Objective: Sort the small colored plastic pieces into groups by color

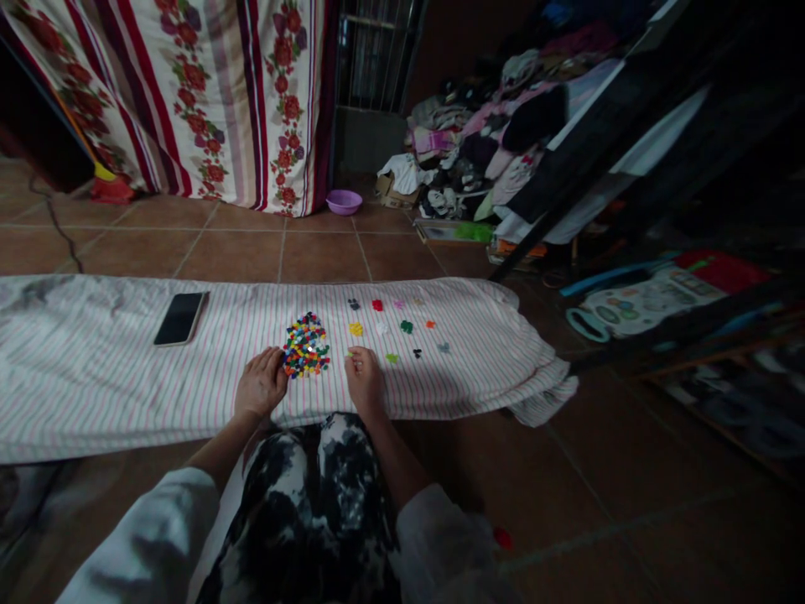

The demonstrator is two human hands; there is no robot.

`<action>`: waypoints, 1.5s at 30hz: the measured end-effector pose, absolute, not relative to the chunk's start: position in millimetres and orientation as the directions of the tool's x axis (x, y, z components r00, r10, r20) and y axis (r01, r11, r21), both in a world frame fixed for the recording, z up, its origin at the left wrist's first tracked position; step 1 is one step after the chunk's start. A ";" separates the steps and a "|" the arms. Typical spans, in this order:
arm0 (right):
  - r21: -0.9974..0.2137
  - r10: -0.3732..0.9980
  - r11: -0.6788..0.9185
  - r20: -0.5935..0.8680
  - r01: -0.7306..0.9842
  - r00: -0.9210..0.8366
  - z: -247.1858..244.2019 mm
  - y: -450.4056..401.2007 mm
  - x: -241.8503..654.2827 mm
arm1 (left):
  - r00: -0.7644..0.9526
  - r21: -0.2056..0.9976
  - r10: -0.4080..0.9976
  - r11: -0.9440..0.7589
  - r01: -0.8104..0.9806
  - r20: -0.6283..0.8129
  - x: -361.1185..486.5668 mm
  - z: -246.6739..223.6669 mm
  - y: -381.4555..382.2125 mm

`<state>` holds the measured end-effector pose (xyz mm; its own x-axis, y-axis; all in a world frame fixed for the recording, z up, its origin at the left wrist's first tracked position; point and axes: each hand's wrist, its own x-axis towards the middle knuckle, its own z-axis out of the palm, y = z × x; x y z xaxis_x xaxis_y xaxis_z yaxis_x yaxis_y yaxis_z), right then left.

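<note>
A heap of small multicoloured pieces lies on a striped cloth in front of me. My left hand rests on the cloth with its fingers laid against the heap's left edge. Right of the heap, my right hand pinches a small light green piece between thumb and finger. Beyond it are little groups sorted by colour, among them yellow pieces, red pieces, dark green pieces, light green pieces and black pieces. The pieces are too small to tell their exact kind.
The striped cloth covers a long low surface. A phone lies on it at the left. Past its far edge, a purple bowl stands on the tiled floor, near a flowered curtain and a heap of clothes.
</note>
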<state>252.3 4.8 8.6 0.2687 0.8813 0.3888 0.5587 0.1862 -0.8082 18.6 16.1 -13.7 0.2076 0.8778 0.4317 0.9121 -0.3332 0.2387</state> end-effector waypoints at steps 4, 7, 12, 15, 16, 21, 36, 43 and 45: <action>-0.748 0.804 0.132 0.465 0.650 0.371 -7.9 0.0 312.5 | 0.210 0.228 0.869 -0.338 0.913 0.448 19.7 -13.4 15.8; -0.684 0.796 0.092 0.487 0.724 0.359 -19.6 -1.9 347.7 | 0.207 0.220 0.863 -0.337 0.915 0.461 20.4 -13.1 15.5; -0.609 0.820 0.031 0.469 0.793 0.329 -36.6 -0.2 370.7 | 0.216 0.210 0.858 -0.344 0.915 0.466 19.9 -13.1 15.2; -0.599 0.829 0.019 0.457 0.800 0.323 -42.9 2.5 372.9 | 0.219 0.204 0.855 -0.346 0.916 0.470 19.6 -12.7 15.1; -0.601 0.829 0.022 0.458 0.799 0.321 -44.1 3.2 373.2 | 0.219 0.202 0.855 -0.346 0.916 0.470 19.6 -12.5 15.1; -0.619 0.842 0.064 0.454 0.783 0.290 -44.9 3.8 375.8 | 0.223 0.205 0.865 -0.343 0.917 0.450 19.2 -12.2 15.4; -0.622 0.806 0.019 0.473 0.783 0.357 -40.1 0.6 371.1 | 0.193 0.250 0.893 -0.312 0.917 0.406 20.2 -11.4 14.4; -0.721 0.750 0.115 0.515 0.684 0.416 -10.7 -9.2 342.6 | 0.174 0.288 0.907 -0.297 0.910 0.384 21.6 -8.6 13.4; -0.723 0.790 0.176 0.508 0.668 0.342 -3.1 -9.4 324.3 | 0.166 0.295 0.909 -0.291 0.910 0.383 21.4 -9.2 13.7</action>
